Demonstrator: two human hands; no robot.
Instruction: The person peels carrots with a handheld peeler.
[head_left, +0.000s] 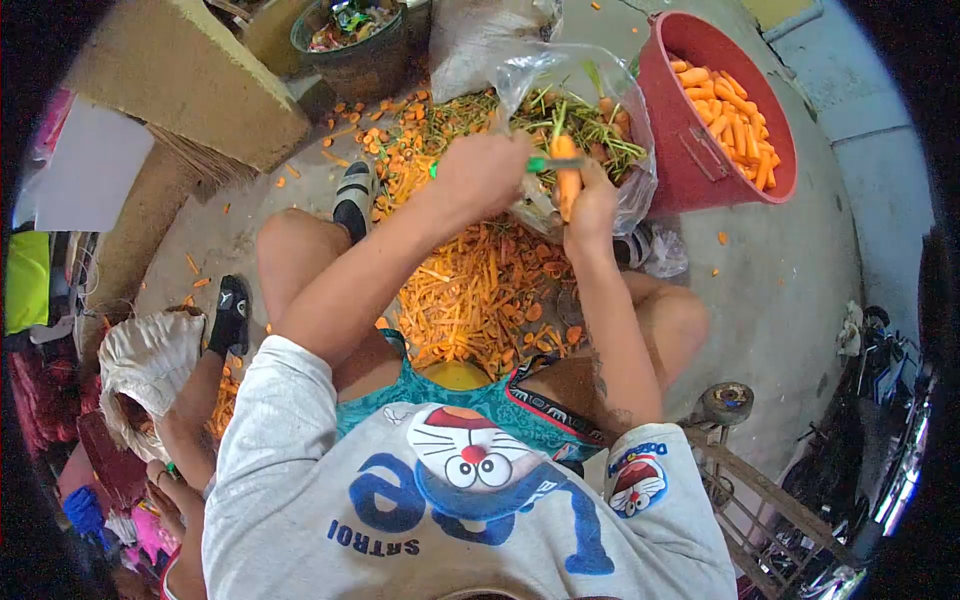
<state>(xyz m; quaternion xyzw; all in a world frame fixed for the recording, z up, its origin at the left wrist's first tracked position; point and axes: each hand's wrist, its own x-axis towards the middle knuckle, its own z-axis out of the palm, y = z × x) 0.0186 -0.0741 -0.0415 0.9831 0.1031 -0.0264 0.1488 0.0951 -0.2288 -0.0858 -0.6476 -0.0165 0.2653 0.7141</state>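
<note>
My left hand (485, 172) is closed around a green-handled peeler (540, 164), its blade lying across a carrot (568, 188). The carrot stands nearly upright with its green stem end away from me, and my right hand (592, 208) grips it from the side. Just beyond both hands is a clear plastic bag (640, 185) holding carrots with green stems (610, 140). Between my legs lies a heap of orange peelings (460, 300), with cut carrot ends mixed in.
A red bucket (672, 130) of peeled carrots (735, 125) stands at the far right. A dark bin (370, 65) and a white sack (475, 35) are at the back. Another person's hand (170, 500) shows at lower left beside a white sack (150, 360). A wooden frame (765, 490) is at lower right.
</note>
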